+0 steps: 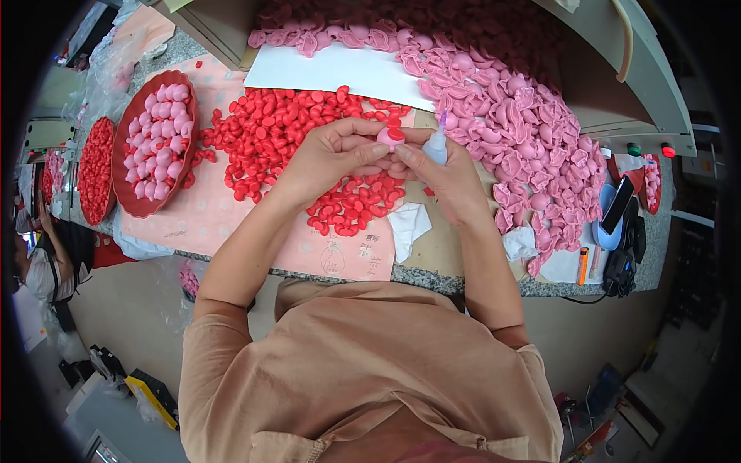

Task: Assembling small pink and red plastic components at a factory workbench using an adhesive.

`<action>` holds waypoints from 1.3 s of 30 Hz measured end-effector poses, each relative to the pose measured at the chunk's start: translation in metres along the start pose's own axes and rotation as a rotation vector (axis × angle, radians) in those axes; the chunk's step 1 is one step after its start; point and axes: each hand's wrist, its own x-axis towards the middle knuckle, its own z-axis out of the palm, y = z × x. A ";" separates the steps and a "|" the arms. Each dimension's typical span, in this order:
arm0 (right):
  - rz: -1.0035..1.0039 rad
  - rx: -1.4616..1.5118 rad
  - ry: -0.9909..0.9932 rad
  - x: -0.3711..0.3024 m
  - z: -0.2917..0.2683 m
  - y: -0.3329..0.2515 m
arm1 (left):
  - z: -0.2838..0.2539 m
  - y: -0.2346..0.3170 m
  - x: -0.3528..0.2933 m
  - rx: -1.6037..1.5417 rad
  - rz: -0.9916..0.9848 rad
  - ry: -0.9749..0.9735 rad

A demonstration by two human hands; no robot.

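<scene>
In front of me, my left hand (336, 158) pinches a small round pink piece with a red cap-like part (391, 137) on it. Fingertips of my right hand (451, 174) meet the same piece. Tucked in that right hand is a small translucent glue bottle (436, 147) with a purple needle tip, which points up and away. Beneath and around my left hand lies a heap of glossy red parts (266, 127). Loose pink plastic pieces (532, 147), many of them shell-shaped, are piled right of my right hand.
A red scalloped tray (127, 193) of joined pink and red pieces stands left, beside a tray of red parts (96, 166). A white board (332, 69) lies behind. Crumpled tissue (409, 228), an orange marker (583, 265) and a phone (617, 204) are nearer. Another person (54, 255) is far left.
</scene>
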 end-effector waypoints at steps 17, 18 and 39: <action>-0.049 -0.084 0.015 0.000 -0.005 -0.010 | 0.011 0.010 0.003 -0.024 -0.004 -0.001; -0.055 -0.087 0.021 -0.002 -0.005 -0.013 | 0.014 0.013 0.002 -0.018 -0.010 -0.007; -0.076 -0.100 0.088 -0.015 -0.012 -0.030 | 0.031 0.019 0.001 -0.013 -0.006 -0.028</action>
